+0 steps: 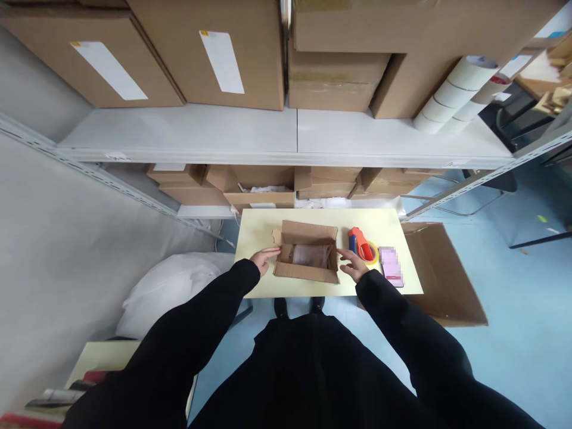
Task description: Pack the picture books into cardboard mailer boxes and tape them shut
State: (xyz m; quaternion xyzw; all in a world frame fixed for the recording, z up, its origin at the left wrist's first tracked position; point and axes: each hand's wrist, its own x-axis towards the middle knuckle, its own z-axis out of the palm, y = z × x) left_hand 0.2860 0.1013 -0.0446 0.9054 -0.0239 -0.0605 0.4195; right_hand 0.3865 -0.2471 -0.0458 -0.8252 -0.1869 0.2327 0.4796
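An open cardboard box [306, 272] stands on a pale yellow table [254, 226], its flaps folded outward. Inside it lies something in clear plastic wrapping [310, 255]; what the wrapping holds cannot be made out. My left hand [265, 258] is at the box's left end with its fingers stretched out against the cardboard. At the right end, my right hand [353, 264] has its fingers apart, the fingertips by the box's edge. Just beyond that hand are an orange and blue tape dispenser [360, 243] with a roll of yellowish tape [373, 252] and a phone [391, 266].
Behind the table rises a metal shelf [201, 128] stacked with cardboard boxes [250, 53] and white label rolls [451, 95]. A large open carton [442, 274] sits on the floor to the right. At the left is a white plastic bag [174, 286], near a second table [102, 357].
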